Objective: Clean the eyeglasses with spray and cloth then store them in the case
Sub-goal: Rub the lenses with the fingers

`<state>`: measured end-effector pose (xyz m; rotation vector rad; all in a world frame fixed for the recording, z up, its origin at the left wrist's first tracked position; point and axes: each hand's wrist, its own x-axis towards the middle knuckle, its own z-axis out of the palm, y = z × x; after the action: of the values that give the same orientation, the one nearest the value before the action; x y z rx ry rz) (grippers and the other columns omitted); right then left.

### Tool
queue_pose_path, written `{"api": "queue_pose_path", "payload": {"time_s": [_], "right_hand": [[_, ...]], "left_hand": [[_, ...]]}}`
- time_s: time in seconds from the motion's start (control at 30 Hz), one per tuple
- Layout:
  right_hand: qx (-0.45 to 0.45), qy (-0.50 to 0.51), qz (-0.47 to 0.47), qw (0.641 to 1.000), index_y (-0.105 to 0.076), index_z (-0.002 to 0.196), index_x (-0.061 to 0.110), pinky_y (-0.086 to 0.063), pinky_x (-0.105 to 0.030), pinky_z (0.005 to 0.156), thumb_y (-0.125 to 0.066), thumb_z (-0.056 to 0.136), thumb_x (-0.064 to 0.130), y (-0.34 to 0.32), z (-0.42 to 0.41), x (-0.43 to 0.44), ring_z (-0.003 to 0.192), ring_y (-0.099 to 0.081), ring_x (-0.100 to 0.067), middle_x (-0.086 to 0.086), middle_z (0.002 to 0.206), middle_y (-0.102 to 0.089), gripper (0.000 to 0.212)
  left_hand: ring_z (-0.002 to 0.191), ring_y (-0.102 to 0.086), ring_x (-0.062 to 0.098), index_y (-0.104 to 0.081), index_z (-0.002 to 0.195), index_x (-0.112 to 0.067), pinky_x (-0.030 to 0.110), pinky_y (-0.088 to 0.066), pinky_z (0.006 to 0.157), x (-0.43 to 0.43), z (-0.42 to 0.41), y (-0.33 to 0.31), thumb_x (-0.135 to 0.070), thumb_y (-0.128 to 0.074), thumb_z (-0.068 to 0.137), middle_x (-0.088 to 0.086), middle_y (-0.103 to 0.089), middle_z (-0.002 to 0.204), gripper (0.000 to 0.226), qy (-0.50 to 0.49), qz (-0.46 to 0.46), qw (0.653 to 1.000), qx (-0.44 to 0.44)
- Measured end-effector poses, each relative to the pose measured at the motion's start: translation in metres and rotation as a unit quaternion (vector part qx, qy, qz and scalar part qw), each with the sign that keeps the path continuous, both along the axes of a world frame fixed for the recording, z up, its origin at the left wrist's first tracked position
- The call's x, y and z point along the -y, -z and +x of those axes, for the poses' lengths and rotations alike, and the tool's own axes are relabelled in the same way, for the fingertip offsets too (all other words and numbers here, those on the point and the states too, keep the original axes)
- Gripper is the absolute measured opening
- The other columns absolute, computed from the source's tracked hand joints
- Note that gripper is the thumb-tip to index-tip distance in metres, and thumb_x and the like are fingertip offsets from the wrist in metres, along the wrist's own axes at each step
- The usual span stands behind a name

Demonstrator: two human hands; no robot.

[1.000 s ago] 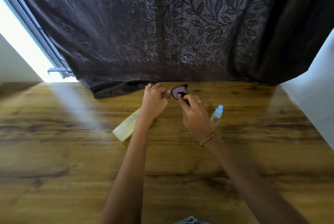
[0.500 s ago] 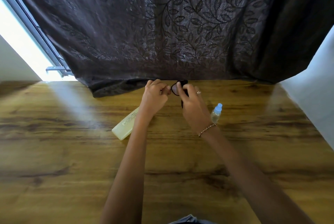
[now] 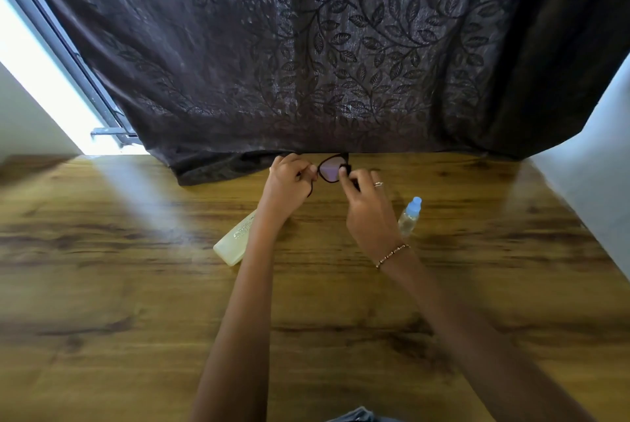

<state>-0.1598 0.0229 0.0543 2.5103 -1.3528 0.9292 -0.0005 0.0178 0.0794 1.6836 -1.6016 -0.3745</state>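
1. Holding the dark-framed, purple-tinted eyeglasses (image 3: 330, 170) up off the brown wood-grain table (image 3: 136, 302), at its far edge, just in front of the hem of the dark leaf-patterned curtain (image 3: 341, 64).
2. Pinching the left end of the frame with the left hand (image 3: 289, 184), fingers curled tightly over it, with a thin dark strip of the frame showing just below the knuckles.
3. Gripping the right side of the visible lens with the right hand (image 3: 368, 213), thumb and forefinger closing on a small dark patch there, the other fingers loosely bent behind; not managing to tell cloth from frame in that patch.
4. Wearing a thin ring (image 3: 378, 184) on a right finger and a beaded bracelet (image 3: 392, 254) at the right wrist.
5. Leaving the clear little spray bottle with a pale blue cap (image 3: 409, 219) untouched on the table just right of the right hand, and the pale yellow-green oblong case (image 3: 233, 246) lying flat on the table, its far end hidden behind the left forearm.
6. Turning the lens back toward the camera: showing its purple sheen now, as one second ago, after showing only a dark lens half a second ago.
7. Keeping both grips where they were, with the right hand sitting slightly nearer than half a second ago.
8. Leaving bottle and case in the same spots throughout.
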Motion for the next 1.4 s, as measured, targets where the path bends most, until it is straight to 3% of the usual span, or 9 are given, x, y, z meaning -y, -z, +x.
{"api": "queue_pose_path", "payload": {"time_s": [0.2,0.3,0.43,0.6,0.83,1.0,1.17,1.3,1.4], "right_hand": [[-0.017,-0.015,0.015,1.0,-0.051,0.131,-0.007,-0.055,-0.037,0.071,-0.053,0.073,-0.021,-0.009,0.006,0.005,0.089,-0.055,-0.031,-0.018,0.106,-0.058,0.06],[0.004,0.011,0.018,1.0,-0.054,0.126,-0.009,-0.055,-0.039,0.071,-0.051,0.072,-0.022,-0.009,0.001,0.005,0.088,-0.055,-0.032,-0.018,0.101,-0.058,0.055],[-0.035,-0.046,-0.008,0.998,-0.056,0.125,-0.008,-0.054,-0.033,0.069,-0.037,0.076,-0.015,-0.002,0.007,-0.006,0.091,-0.043,-0.023,-0.016,0.098,-0.06,0.053],[0.009,0.016,0.002,1.0,-0.058,0.123,-0.006,-0.054,-0.04,0.068,-0.056,0.071,-0.02,-0.01,0.001,0.007,0.085,-0.055,-0.031,-0.016,0.098,-0.06,0.053],[-0.014,-0.042,-0.022,0.999,-0.055,0.126,-0.006,-0.054,-0.037,0.071,-0.055,0.072,-0.021,-0.003,0.006,0.003,0.086,-0.054,-0.03,-0.015,0.1,-0.059,0.056],[0.041,0.019,-0.015,0.999,-0.059,0.12,-0.008,-0.054,-0.037,0.073,-0.055,0.072,-0.021,-0.011,0.005,0.011,0.085,-0.055,-0.031,-0.016,0.094,-0.059,0.05],[0.003,-0.063,-0.024,0.998,-0.058,0.12,-0.009,-0.053,-0.035,0.08,-0.048,0.079,-0.014,-0.003,0.018,-0.003,0.092,-0.05,-0.027,-0.015,0.097,-0.059,0.043],[0.03,-0.003,0.015,0.999,-0.048,0.134,-0.006,-0.05,-0.034,0.083,-0.054,0.08,-0.014,-0.008,0.014,0.008,0.097,-0.051,-0.03,-0.015,0.107,-0.055,0.055],[0.147,0.003,0.076,0.986,-0.052,0.133,-0.001,-0.043,-0.021,0.085,-0.048,0.085,-0.011,-0.005,0.004,0.012,0.097,-0.052,-0.022,-0.011,0.106,-0.054,0.049]], "left_hand": [[0.091,-0.044,0.023,-0.071,0.083,-0.001,0.027,-0.032,0.084,-0.002,-0.005,0.0,-0.007,-0.053,0.094,-0.003,-0.057,0.089,0.022,0.028,-0.014,0.999,0.016],[0.086,-0.044,0.019,-0.071,0.081,0.003,0.023,-0.029,0.081,-0.003,0.001,-0.002,-0.004,-0.053,0.094,0.008,-0.064,0.09,0.022,0.017,-0.034,0.999,0.011],[0.088,-0.049,0.026,-0.071,0.084,0.005,0.026,-0.032,0.084,-0.004,-0.002,-0.005,-0.002,-0.054,0.093,0.014,-0.066,0.091,0.02,0.026,-0.037,0.999,0.018],[0.088,-0.049,0.027,-0.071,0.081,0.004,0.02,-0.027,0.079,-0.004,-0.002,-0.007,-0.003,-0.055,0.093,0.014,-0.065,0.09,0.021,0.027,-0.041,0.998,0.026],[0.092,-0.049,0.031,-0.072,0.082,0.001,0.023,-0.031,0.083,0.0,-0.004,-0.008,-0.004,-0.056,0.092,0.014,-0.065,0.092,0.02,0.04,-0.025,0.998,0.052],[0.091,-0.049,0.03,-0.071,0.079,0.001,0.02,-0.028,0.08,-0.003,0.004,-0.009,-0.003,-0.056,0.092,0.014,-0.066,0.089,0.021,0.013,-0.048,0.998,0.04],[0.089,-0.049,0.029,-0.072,0.084,0.003,0.02,-0.029,0.078,-0.006,-0.001,-0.005,-0.001,-0.056,0.091,0.014,-0.066,0.09,0.018,0.018,-0.036,0.998,0.039],[0.086,-0.048,0.025,-0.071,0.078,0.002,0.022,-0.029,0.078,-0.009,0.001,-0.003,-0.002,-0.055,0.092,0.009,-0.064,0.086,0.021,0.018,-0.045,0.998,0.031],[0.091,-0.049,0.028,-0.071,0.08,0.001,0.022,-0.03,0.081,-0.011,0.006,0.0,-0.004,-0.053,0.094,0.01,-0.063,0.088,0.024,0.004,-0.03,0.999,0.017]]}}
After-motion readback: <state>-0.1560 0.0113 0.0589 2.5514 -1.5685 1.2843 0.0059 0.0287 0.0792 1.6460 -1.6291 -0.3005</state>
